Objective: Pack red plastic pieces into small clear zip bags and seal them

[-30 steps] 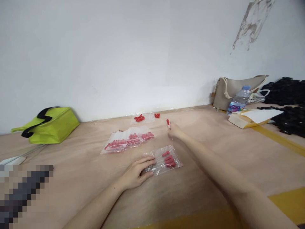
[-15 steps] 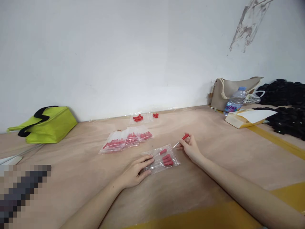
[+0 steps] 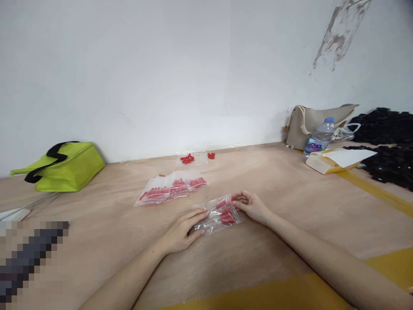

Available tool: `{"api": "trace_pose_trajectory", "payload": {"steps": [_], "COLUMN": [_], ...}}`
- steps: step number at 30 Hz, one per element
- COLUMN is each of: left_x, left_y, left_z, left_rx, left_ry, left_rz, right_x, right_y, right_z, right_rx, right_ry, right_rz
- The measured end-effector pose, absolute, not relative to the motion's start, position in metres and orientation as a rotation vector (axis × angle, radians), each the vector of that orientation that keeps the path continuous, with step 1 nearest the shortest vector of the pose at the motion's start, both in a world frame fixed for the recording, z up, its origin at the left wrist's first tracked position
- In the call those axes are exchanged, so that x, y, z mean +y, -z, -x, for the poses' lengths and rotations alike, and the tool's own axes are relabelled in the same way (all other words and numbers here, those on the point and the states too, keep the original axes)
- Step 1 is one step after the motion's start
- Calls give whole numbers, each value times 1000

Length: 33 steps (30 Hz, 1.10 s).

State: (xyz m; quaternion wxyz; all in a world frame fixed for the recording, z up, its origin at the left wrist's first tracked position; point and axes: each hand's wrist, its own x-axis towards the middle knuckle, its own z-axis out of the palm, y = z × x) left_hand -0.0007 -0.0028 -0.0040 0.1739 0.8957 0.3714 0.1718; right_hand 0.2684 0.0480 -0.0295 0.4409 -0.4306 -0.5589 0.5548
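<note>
A clear zip bag (image 3: 211, 224) lies on the table with several red-handled screwdrivers (image 3: 227, 216) inside. My left hand (image 3: 182, 230) rests on the bag's left end, fingers stretched out and thumb apart, pressing it down. At the bag's right edge, my right hand (image 3: 250, 206) is closed in a pinch on another red-handled screwdriver (image 3: 234, 202). Only a bit of its red handle shows at the fingertips; its shaft points into the bag. Beyond my left hand lie overlapping filled zip bags (image 3: 155, 196) with red handles showing through.
Loose red pieces (image 3: 187, 158) lie on plastic by the wall. A lime-green bag (image 3: 71, 165) stands at left. To the right are a water bottle (image 3: 320, 137), a beige bag (image 3: 297, 129), an open paper packet (image 3: 322, 162) and black pieces (image 3: 383, 163) in heaps.
My right hand has moved left and down to the bag's edge, bringing the screwdriver's shaft into the bag. My left hand has stayed in place on the bag.
</note>
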Motion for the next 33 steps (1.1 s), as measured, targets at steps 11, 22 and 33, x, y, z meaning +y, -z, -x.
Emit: {"api": "trace_pose_trajectory", "payload": {"steps": [11,22,33], "left_x": [-2,-3,-1], "left_y": [3,2,2], "left_z": [0,0,-1], "left_rx": [1045,1073,912], "left_ry": [-477,-472,-472], "left_rz": [-2550,-2544,-2560], "right_x": [54,49,59], "right_y": [44,32,26], "right_z": [-265,-263,-272], "right_rx": [-1711,-1875,-1486], "right_ry": [-920,-901,-1406], "right_rz": [1260,1086,1180]}}
